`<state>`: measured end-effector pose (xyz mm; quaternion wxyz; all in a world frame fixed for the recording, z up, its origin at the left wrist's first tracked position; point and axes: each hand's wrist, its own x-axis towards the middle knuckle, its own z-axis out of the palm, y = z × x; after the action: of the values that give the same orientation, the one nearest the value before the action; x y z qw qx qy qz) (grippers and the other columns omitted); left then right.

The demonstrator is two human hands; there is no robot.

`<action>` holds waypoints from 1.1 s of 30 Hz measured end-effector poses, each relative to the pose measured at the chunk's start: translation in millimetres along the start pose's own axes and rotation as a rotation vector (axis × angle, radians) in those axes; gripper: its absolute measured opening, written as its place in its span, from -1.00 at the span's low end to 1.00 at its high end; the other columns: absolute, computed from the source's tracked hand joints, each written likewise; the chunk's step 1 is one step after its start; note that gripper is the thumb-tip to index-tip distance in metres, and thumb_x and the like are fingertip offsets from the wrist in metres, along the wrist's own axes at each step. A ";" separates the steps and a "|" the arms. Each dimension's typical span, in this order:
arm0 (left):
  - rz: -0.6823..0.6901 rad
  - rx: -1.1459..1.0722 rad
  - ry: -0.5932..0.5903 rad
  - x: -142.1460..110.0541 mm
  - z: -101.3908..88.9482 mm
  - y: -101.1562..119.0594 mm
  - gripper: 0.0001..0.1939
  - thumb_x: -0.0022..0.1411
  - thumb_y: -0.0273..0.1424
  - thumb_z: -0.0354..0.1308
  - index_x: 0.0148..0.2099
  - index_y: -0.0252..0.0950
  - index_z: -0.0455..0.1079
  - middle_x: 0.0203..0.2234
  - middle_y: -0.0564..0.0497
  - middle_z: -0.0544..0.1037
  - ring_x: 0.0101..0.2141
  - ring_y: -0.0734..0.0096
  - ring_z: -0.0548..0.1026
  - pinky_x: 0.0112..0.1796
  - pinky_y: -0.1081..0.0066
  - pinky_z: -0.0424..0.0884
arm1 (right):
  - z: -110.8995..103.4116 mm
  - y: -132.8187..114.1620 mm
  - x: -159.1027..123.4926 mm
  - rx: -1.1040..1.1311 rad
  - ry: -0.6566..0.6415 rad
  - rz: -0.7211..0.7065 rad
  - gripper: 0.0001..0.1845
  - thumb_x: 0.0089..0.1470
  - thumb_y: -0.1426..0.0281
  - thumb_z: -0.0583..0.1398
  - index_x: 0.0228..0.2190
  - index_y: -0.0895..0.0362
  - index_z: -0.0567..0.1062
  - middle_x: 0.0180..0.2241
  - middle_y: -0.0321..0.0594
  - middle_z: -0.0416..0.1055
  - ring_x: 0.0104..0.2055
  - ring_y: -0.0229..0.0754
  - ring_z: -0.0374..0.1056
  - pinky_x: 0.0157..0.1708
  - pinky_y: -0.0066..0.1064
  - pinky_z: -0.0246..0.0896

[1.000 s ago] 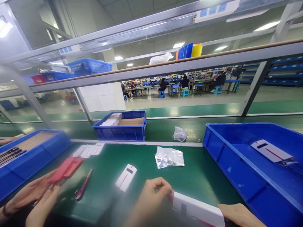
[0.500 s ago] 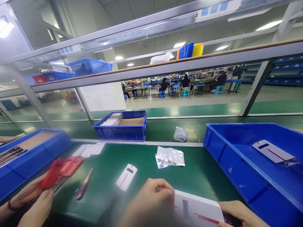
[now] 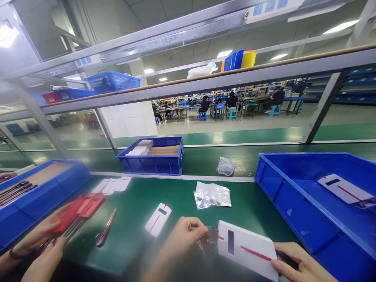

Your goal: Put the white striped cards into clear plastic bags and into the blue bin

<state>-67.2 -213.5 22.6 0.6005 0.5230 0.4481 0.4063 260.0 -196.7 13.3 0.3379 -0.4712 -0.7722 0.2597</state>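
My left hand (image 3: 183, 239) is at the bottom centre, its fingers pinched on a blurred bit of clear plastic film (image 3: 207, 243) with small red marks. That film lies just off the left end of a white card (image 3: 246, 248) with a dark slot and a red line. My right hand (image 3: 299, 266) grips the card's right end, thumb on top, with something black under it. A second white card (image 3: 158, 219) lies on the green belt (image 3: 176, 196) ahead of my left hand. A flat clear bag (image 3: 212, 194) lies beyond it.
A co-worker's hands (image 3: 41, 239) at the lower left hold red pieces (image 3: 79, 209); a red-handled knife (image 3: 105, 228) lies beside them. Blue bins stand at the right (image 3: 273, 196) holding one white card (image 3: 343, 188), at the left (image 3: 44, 196), and at the centre back (image 3: 152, 164). A crumpled bag (image 3: 225, 166) lies behind.
The white card has come further up into view and a little to the right. My left hand has drawn back from its left edge, leaving a gap with clear film. The co-worker's red pieces shifted slightly.
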 end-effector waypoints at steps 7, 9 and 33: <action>0.052 -0.088 0.011 1.8 -1.1 -5.5 -0.66 0.22 -0.16 0.25 -0.33 -0.41 0.51 -0.42 -0.11 0.64 -0.33 0.23 0.61 -0.24 0.33 0.44 | -6.0 2.0 -1.2 0.008 0.007 0.025 -0.79 -0.02 0.18 0.28 -0.40 -0.06 0.71 -0.52 -0.30 0.62 -0.50 -0.01 0.51 -0.49 -0.40 0.45; 0.058 -0.111 -0.005 1.0 1.5 -4.8 -0.68 0.20 -0.20 0.27 -0.33 -0.41 0.51 -0.41 -0.11 0.64 -0.34 0.24 0.61 -0.25 0.34 0.44 | -5.3 -1.8 -1.1 0.005 -0.023 -0.008 -0.81 -0.02 0.21 0.29 -0.38 -0.07 0.71 -0.52 -0.32 0.62 -0.50 -0.01 0.52 -0.51 -0.42 0.45; 0.092 -0.092 0.217 -4.7 23.2 -37.9 -0.52 -0.04 -0.06 0.42 -0.19 -0.30 0.47 -0.49 0.05 0.47 -0.53 0.47 0.37 -0.50 0.48 0.29 | 122.1 -61.7 15.5 0.601 0.255 0.300 -0.47 -0.10 -0.05 0.37 -0.17 0.00 0.53 -0.23 -0.20 0.61 -0.16 0.01 0.55 -0.14 -0.36 0.49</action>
<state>-45.4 -228.7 -13.2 0.5524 0.4681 0.4668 0.5078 127.2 -218.7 -15.7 0.5132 -0.4876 -0.5350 0.4612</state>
